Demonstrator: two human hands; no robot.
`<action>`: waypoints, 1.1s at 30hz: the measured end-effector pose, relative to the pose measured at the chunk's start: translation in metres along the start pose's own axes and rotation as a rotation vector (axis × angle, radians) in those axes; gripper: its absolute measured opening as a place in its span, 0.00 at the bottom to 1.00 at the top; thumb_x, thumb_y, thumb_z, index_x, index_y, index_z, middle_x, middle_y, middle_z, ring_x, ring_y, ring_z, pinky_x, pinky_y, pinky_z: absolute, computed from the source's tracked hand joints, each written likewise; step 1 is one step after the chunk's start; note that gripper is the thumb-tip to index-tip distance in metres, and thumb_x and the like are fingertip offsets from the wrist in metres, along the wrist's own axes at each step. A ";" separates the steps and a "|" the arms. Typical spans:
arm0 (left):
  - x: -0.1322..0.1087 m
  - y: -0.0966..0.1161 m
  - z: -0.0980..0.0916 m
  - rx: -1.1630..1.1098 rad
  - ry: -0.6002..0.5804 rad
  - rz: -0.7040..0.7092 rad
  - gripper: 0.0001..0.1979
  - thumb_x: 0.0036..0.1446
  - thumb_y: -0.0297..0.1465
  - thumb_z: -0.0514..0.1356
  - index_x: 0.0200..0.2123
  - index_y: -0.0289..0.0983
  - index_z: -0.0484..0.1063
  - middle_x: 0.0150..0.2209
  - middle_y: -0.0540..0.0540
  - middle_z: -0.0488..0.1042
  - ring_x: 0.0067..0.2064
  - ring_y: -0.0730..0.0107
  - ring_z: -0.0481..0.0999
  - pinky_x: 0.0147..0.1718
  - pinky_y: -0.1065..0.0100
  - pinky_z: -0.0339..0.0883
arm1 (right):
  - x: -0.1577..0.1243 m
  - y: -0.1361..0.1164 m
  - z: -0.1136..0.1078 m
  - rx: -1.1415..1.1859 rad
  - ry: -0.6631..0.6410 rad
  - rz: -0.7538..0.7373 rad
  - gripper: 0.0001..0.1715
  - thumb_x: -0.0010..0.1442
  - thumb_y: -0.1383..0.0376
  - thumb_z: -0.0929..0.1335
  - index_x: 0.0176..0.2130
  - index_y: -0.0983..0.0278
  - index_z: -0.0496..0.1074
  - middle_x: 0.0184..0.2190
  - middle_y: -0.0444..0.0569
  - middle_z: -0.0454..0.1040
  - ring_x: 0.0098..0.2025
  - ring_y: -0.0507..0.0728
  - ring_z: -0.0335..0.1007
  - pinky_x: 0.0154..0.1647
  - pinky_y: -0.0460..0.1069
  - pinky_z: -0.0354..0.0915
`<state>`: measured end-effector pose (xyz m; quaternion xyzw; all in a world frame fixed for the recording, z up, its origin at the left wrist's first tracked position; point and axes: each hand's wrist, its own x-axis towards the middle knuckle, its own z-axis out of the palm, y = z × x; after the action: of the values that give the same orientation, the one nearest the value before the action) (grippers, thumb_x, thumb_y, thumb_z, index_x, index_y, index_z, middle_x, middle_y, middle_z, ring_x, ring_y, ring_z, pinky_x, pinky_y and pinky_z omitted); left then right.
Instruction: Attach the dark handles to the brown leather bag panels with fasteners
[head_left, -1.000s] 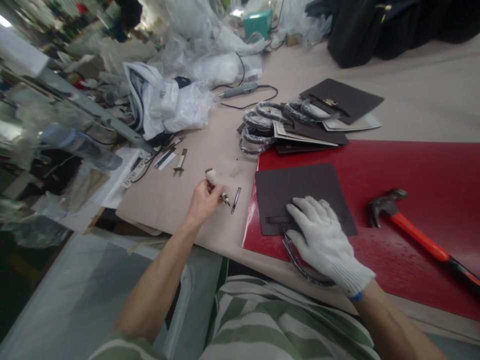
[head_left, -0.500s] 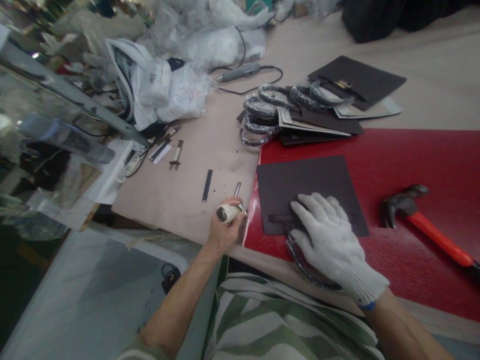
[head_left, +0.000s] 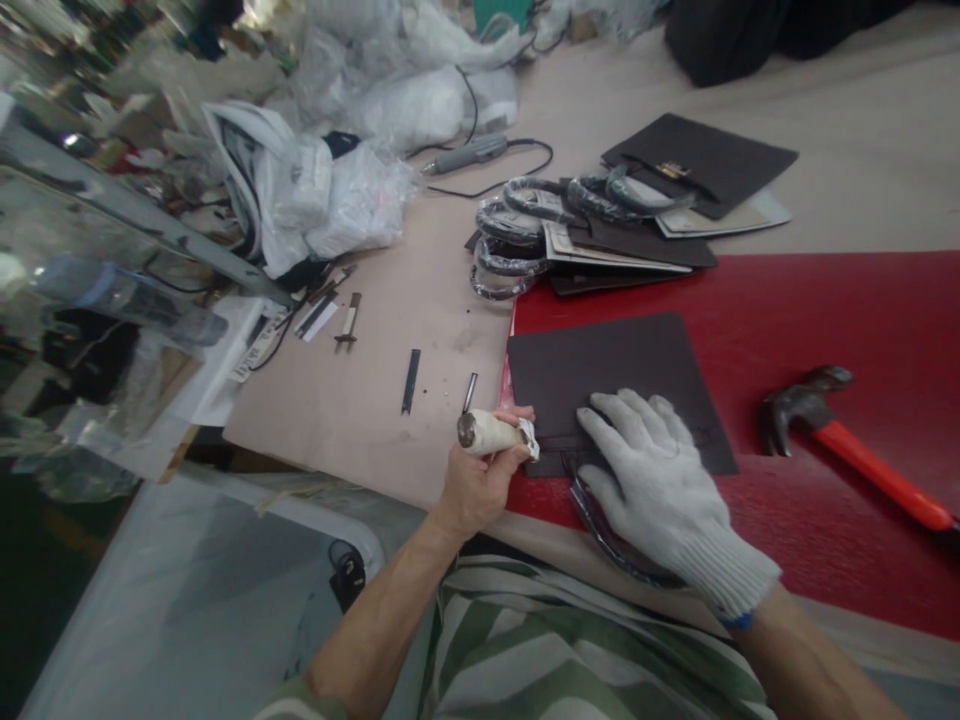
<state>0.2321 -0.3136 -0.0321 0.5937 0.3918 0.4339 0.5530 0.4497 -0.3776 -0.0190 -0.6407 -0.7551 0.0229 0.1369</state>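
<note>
The bare left hand (head_left: 480,480) has its fingers closed around a white-handled tool (head_left: 491,434). The gloved right hand (head_left: 652,485) lies flat, fingers open, on a dark leather piece (head_left: 607,370) on the red mat (head_left: 787,310).

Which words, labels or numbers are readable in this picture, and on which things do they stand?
No text is legible.
White strip at the table edge: dark marks, too blurred.
Cards in the stack: any print too small.
Tool in the left hand, hammer: no writing visible.
</note>
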 end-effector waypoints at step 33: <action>0.009 -0.003 0.001 0.218 -0.237 0.082 0.10 0.63 0.26 0.62 0.47 0.38 0.70 0.52 0.38 0.79 0.56 0.58 0.78 0.58 0.56 0.70 | -0.005 0.009 0.001 0.321 0.158 0.006 0.22 0.68 0.64 0.65 0.58 0.69 0.74 0.59 0.59 0.74 0.63 0.68 0.67 0.71 0.68 0.57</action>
<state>0.2354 -0.3054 -0.0344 0.7127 0.3441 0.3379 0.5094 0.4589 -0.3810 -0.0224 -0.6126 -0.7268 0.0931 0.2963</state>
